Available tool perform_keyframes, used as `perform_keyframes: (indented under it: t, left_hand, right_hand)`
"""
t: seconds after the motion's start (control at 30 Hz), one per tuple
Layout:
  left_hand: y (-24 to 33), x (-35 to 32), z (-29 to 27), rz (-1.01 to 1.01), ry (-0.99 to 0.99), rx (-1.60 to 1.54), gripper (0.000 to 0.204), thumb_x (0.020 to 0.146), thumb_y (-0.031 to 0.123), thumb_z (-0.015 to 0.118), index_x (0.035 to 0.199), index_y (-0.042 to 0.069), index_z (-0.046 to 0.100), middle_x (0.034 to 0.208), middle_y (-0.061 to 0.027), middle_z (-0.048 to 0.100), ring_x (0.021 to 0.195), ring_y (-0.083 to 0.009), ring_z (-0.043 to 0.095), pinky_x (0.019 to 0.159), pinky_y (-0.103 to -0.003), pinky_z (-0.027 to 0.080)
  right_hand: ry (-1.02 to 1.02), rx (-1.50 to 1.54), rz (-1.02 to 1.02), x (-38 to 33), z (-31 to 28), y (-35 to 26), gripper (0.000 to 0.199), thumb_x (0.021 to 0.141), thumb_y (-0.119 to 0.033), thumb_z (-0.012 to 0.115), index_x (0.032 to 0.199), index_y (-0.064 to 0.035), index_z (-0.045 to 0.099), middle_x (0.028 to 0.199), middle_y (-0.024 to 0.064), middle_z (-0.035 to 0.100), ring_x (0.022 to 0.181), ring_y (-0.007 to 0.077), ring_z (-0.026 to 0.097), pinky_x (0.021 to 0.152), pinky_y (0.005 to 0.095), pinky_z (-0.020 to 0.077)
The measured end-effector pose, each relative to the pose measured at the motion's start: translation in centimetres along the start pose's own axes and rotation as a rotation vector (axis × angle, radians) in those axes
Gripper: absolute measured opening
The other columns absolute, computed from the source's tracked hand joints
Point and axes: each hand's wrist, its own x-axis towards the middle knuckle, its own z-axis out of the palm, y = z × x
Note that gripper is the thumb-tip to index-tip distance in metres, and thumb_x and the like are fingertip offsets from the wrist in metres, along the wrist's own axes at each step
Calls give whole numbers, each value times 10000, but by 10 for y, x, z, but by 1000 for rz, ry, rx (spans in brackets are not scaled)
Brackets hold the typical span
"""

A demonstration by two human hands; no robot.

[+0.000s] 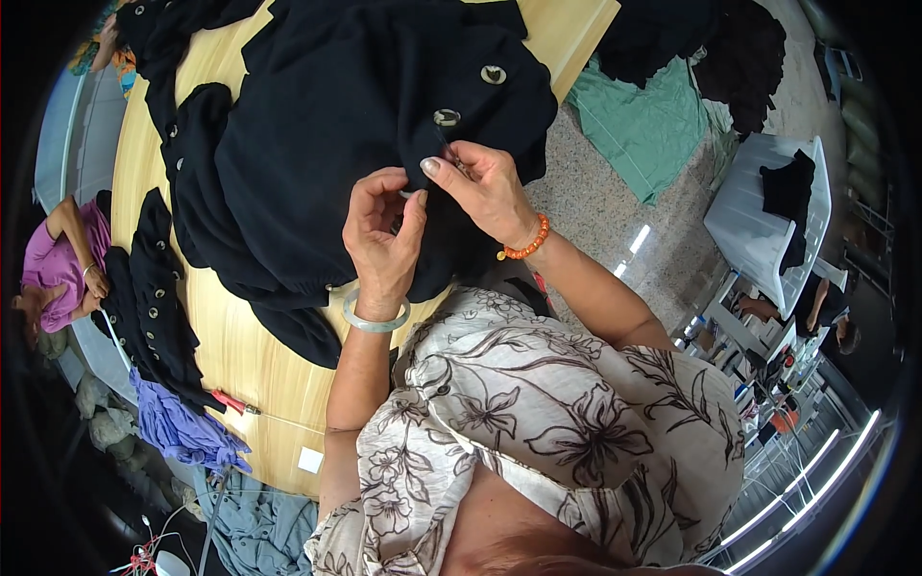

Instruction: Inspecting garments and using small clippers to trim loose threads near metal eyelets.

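Note:
A black knit garment (pixel 317 144) with large round buttons lies spread over the wooden table in front of me. My left hand (pixel 382 235), a pale bangle at its wrist, is closed with thumb and fingertips pinching at the garment's edge. Close beside it, my right hand (pixel 488 192), wearing an orange bead bracelet (pixel 526 240), pinches dark fabric just below one button (pixel 447 117). Another button (pixel 493 74) sits farther up the same edge. Whether some small item is also between my fingertips is hidden.
More black buttoned garments (pixel 154 298) lie along the left of the table (pixel 259 422), near a red-handled tool (pixel 233 402) and a purple cloth (pixel 182 418). A person in pink (pixel 72 259) works at far left. Green cloth (pixel 629 125) and a white bin (pixel 759 211) are at right.

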Motion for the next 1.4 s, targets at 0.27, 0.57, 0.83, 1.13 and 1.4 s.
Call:
perform_keyframes:
  t: [0.27, 0.57, 0.83, 1.13, 1.4]
  left_hand:
    - [8, -4, 3, -208, 77, -102, 262, 878, -31, 669, 1132, -45, 604, 1012, -67, 655, 839, -92, 639, 753, -209, 541]
    - [14, 1, 3, 15, 107, 209, 162, 844, -36, 687, 1006, -21, 699, 1091, -128, 671, 802, -125, 661, 642, -215, 547]
    - [18, 1, 7, 275, 148, 503, 198, 836, -81, 660, 1022, -19, 687, 1083, -135, 656, 881, -202, 644, 684, -269, 532]
    - [6, 2, 7, 375, 182, 550, 135, 839, -103, 602, 943, -16, 606, 992, -147, 648, 845, -273, 628, 741, -341, 522]
    - [-8, -7, 6, 50, 166, 137, 81, 982, -3, 495, 975, -11, 575, 988, -88, 616, 865, -141, 581, 747, -244, 475]
  right_hand:
    - [6, -17, -7, -5, 0, -7, 252, 937, -182, 656, 774, 6, 619, 583, -56, 478, 549, 9, 359, 464, 238, 297]
    - [7, -135, -58, -4, -1, -13, 272, 941, -207, 656, 790, 19, 636, 561, -34, 477, 537, 18, 371, 460, 247, 299]
    - [13, -34, -38, -3, 3, -11, 373, 955, -242, 653, 681, 5, 600, 542, -69, 425, 549, 8, 330, 457, 242, 267]
    - [32, 249, 203, -11, 8, -3, 343, 958, -258, 652, 711, -21, 627, 559, -93, 424, 545, -9, 326, 455, 213, 258]
    - [-31, 33, 99, -10, -1, 0, 308, 948, -281, 665, 823, 0, 639, 609, -56, 475, 564, 20, 393, 478, 230, 324]
